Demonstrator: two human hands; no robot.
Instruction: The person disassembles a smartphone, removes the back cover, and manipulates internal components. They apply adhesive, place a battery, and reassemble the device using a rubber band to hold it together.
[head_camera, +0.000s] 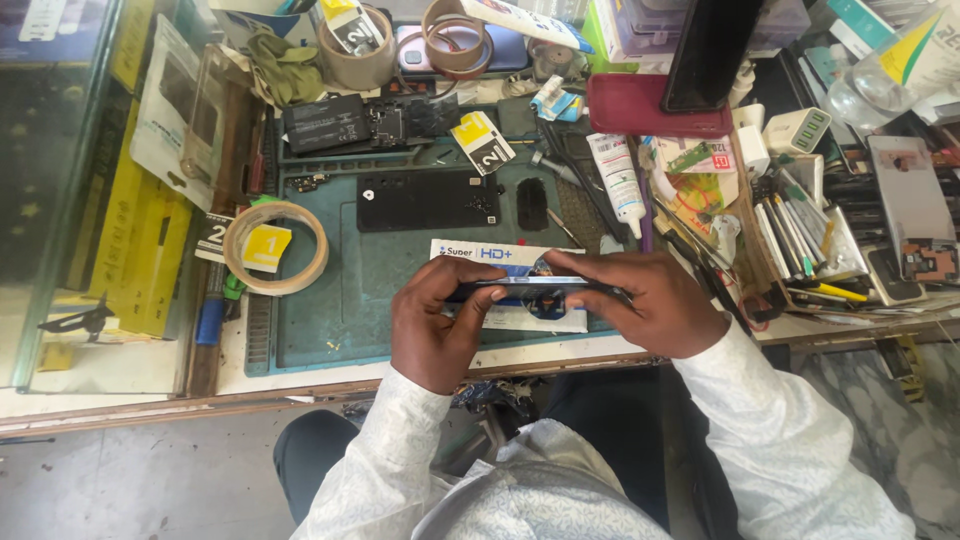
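Well to the left of the fingers, a roll of tan tape lies on the edge of the green work mat. The left hand is curled shut around the left end of a dark, thin phone, thumb on the near edge and fingertips hooked over the far edge. The phone runs edge-on between both hands, held level just above a white and blue flat package that lies on the mat under the fingers. Beyond the fingers rests a black back panel. The right hand closes on the phone's right end, its fingers laid along the top edge. Right of them stands a white glue tube.
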